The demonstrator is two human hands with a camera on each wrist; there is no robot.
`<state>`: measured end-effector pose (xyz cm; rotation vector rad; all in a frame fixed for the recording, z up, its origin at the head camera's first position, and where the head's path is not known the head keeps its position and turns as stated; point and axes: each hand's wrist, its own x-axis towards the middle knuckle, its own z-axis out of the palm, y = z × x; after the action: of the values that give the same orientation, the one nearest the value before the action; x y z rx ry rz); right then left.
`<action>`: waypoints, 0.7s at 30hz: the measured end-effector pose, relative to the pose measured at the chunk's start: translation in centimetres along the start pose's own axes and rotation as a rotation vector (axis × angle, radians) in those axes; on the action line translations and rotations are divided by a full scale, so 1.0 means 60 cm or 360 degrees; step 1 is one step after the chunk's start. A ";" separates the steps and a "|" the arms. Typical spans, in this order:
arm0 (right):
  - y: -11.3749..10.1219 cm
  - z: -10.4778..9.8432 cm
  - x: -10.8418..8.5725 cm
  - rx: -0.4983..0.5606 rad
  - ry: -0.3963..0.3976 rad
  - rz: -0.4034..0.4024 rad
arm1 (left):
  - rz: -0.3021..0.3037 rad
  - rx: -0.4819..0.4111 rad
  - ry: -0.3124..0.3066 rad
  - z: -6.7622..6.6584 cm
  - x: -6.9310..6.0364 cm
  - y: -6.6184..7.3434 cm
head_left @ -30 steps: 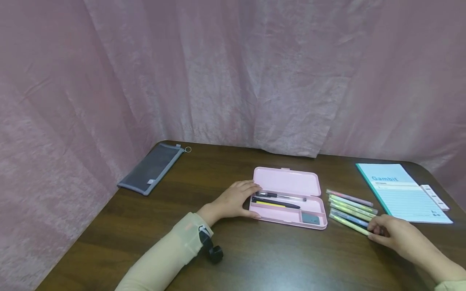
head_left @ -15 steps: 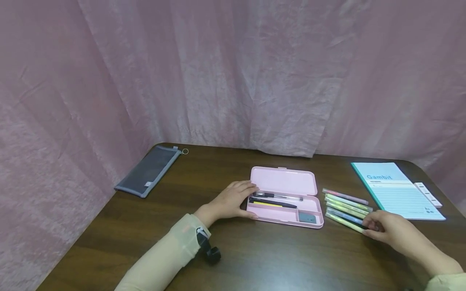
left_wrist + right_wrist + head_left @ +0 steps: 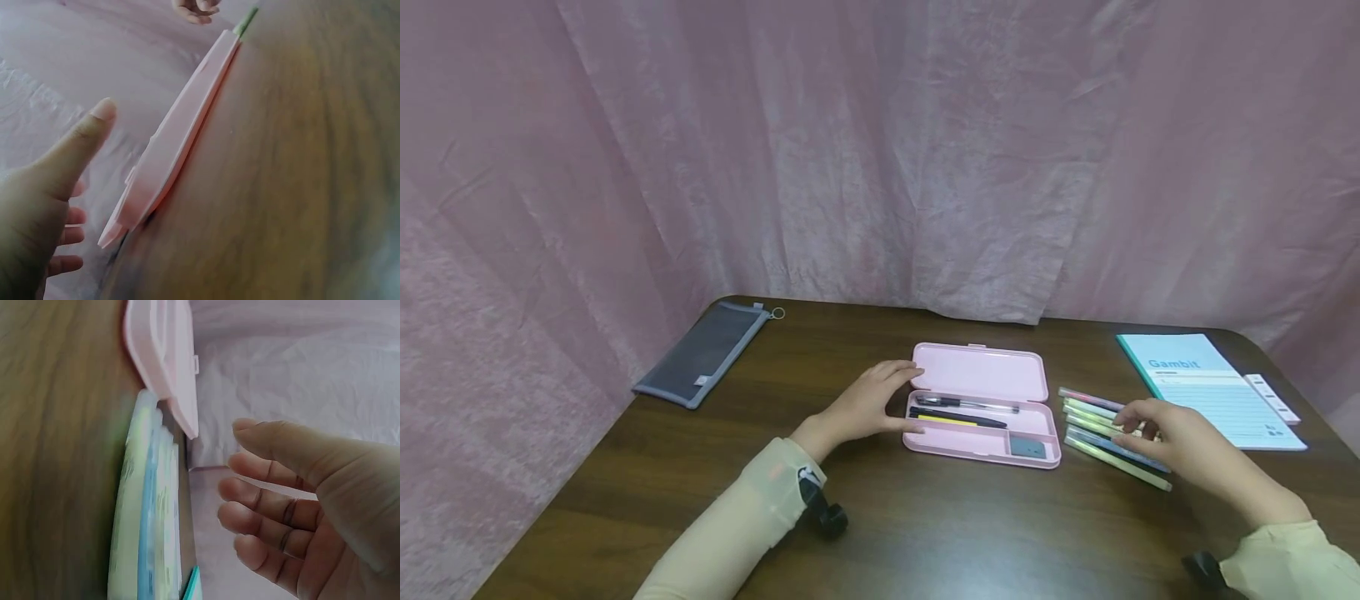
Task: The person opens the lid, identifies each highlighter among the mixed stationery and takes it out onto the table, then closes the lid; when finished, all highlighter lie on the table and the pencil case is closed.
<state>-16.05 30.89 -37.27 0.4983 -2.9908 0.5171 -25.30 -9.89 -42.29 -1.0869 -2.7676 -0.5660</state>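
An open pink pencil case (image 3: 979, 373) lies on the table. Inside it are a clear pen (image 3: 973, 405), a black pen (image 3: 962, 416) with something yellow beside it, and a grey eraser (image 3: 1027, 447). At the case's left end is my left hand (image 3: 863, 407), thumb and fingers spread; the left wrist view shows it apart from the case (image 3: 169, 137). My right hand (image 3: 1187, 444) hovers over a row of several highlighter-like pens (image 3: 1116, 463), hiding part of them. In the right wrist view its fingers (image 3: 256, 515) are loosely bent and hold nothing, beside the pens (image 3: 134, 512).
A grey mesh zip pouch (image 3: 703, 354) lies at the table's far left. To the right are a light blue notebook (image 3: 1202, 400) and a white strip (image 3: 1272, 400) partly beside it. A pink curtain (image 3: 880, 167) hangs behind the table (image 3: 962, 533).
My right hand has risen off the pens' near ends and moved left and farther over the row. My left hand has let go of the case's left edge. The whole view has shifted slightly.
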 end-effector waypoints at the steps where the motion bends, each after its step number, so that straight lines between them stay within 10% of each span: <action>1: -0.003 -0.001 0.004 0.0015 0.0000 -0.0002 | -0.0011 -0.0041 0.0022 0.000 0.002 -0.001; 11: -0.029 -0.001 0.048 0.0187 -0.0003 0.0062 | -0.0272 -0.0648 0.0177 -0.004 0.019 -0.019; 21: -0.035 0.030 0.087 0.0345 0.0013 0.0168 | -0.0586 -0.1049 0.0119 -0.001 0.047 -0.032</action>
<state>-20.30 26.84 -37.70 0.3514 -2.9808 0.8563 -28.64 -9.41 -42.15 -0.5906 -2.7826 -1.6052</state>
